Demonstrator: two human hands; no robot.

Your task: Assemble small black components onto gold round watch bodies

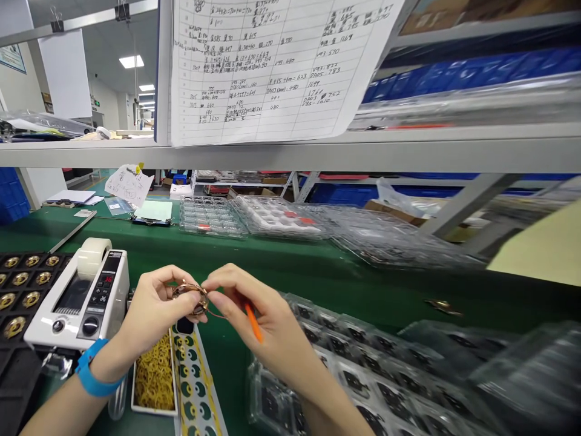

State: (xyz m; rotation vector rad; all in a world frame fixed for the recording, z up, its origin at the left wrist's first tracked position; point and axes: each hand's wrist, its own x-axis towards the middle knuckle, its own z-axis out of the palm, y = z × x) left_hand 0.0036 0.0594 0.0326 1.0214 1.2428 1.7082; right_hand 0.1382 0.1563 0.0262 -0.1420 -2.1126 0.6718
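My left hand [152, 312] and my right hand [254, 327] meet over the green bench, both pinching a small copper wire coil [189, 298] between their fingertips. An orange stick-like tool [253, 322] lies tucked in my right palm. A blue band [93, 375] wraps my left wrist. Below the hands lie a strip of round green and yellow stickers [197, 375] and a small tray of yellow rings [154, 378].
A white tape dispenser [82, 293] stands to the left, beside a black tray of gold coils [22, 284]. Clear blister trays [390, 375] cover the right side and more clear trays [272, 218] sit at the back. A handwritten sheet [276, 66] hangs from the grey shelf [363, 154].
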